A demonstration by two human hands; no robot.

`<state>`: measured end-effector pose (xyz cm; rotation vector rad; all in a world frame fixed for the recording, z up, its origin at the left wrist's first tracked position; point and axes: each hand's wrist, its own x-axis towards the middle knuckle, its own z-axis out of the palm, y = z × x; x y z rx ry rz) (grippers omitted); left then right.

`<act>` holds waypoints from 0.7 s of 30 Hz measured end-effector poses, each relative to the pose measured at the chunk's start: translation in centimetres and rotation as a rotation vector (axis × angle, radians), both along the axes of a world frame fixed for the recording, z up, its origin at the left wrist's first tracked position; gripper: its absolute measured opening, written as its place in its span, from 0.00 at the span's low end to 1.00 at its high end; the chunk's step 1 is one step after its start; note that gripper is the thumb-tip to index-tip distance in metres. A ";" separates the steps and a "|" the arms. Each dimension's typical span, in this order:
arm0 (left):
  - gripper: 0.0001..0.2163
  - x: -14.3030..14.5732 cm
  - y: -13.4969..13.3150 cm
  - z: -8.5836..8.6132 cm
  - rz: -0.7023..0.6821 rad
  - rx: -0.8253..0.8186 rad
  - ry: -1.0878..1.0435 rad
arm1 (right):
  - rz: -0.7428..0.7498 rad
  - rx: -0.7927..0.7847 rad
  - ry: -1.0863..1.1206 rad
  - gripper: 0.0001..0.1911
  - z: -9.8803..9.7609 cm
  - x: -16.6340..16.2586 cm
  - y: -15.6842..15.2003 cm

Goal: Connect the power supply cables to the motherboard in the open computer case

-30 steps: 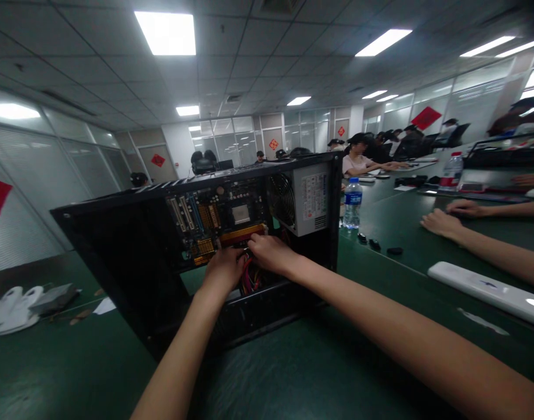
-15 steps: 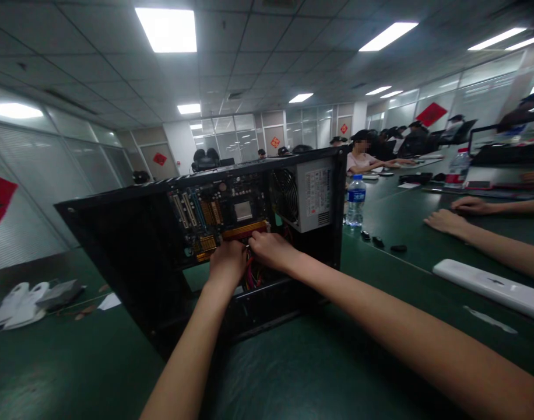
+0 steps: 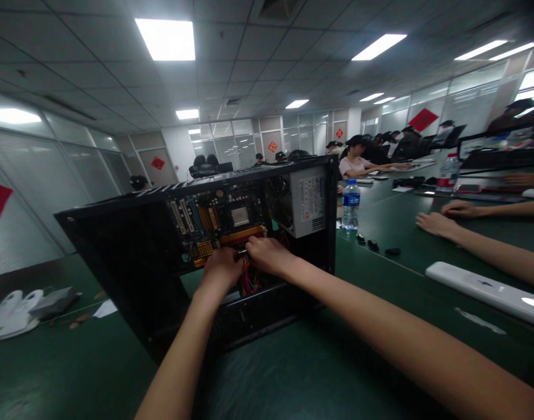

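Gray tiled ceiling [image 3: 262,44] across the top of the frame, bright light panel [image 3: 166,39] at upper left, blind-covered glass wall [image 3: 31,204] at far left, pale wall section [image 3: 177,147] left of center, red diamond decoration [image 3: 423,120] at upper right, green tabletop [image 3: 271,373] across the bottom.

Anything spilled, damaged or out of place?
A thin whitish strip lies loose on the green tabletop beside the long white device, perhaps litter. No spill or obvious damage shows around the black computer case.
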<state>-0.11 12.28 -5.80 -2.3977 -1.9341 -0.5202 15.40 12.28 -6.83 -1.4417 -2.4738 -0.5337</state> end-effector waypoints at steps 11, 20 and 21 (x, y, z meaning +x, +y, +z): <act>0.14 -0.2 -0.1 0.6 -0.002 -0.077 0.049 | 0.004 -0.025 -0.003 0.12 0.3 0.1 -0.2; 0.14 -0.3 0.0 0.3 0.003 -0.057 0.018 | 0.006 0.011 -0.077 0.13 0.2 0.0 0.1; 0.14 -0.3 0.0 0.2 0.007 -0.053 0.019 | 0.026 0.027 -0.105 0.14 0.2 0.1 0.2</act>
